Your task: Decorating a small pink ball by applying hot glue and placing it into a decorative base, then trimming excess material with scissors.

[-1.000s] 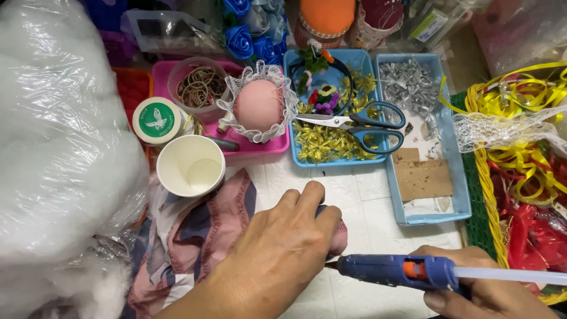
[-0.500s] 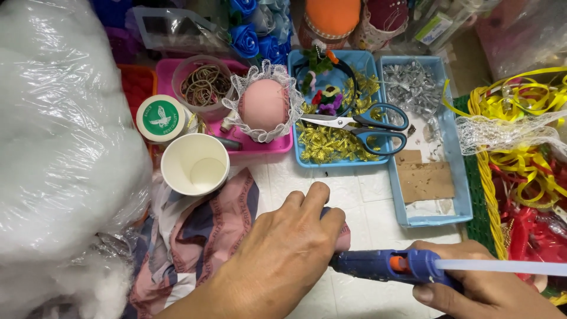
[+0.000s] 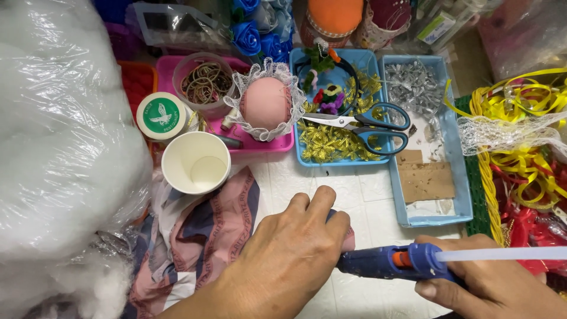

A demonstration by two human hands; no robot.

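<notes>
Blue plastic marks the glue gun [image 3: 393, 264], which lies level near the bottom of the view with its nozzle pointing left and a pale glue stick [image 3: 502, 254] jutting out of its back end to the right. The right hand [image 3: 496, 286] grips the gun's body, its fingers [image 3: 440, 290] wrapped around it from below. The nozzle meets the left hand [image 3: 283, 266], which presses down on a pink patterned cloth [image 3: 201, 236]; that hand's fingers [image 3: 322, 204] are curled over a small bundle of the fabric, holding it against the white table [image 3: 366, 195]. The cloth spreads out to the left, where a white paper cup [image 3: 195, 162] stands upright on its edge. Just behind the cup sits a round green-and-white lid [image 3: 160, 115]. A pink tray [image 3: 277, 143] holds a lace-trimmed pink egg shape [image 3: 266, 101] and a tub of rubber bands [image 3: 204, 82]. Beside it, a blue tray [image 3: 295, 106] carries gold trimmings and blue-handled scissors [image 3: 366, 127]. White stuffing in clear plastic [image 3: 59, 136] fills the left side.
</notes>
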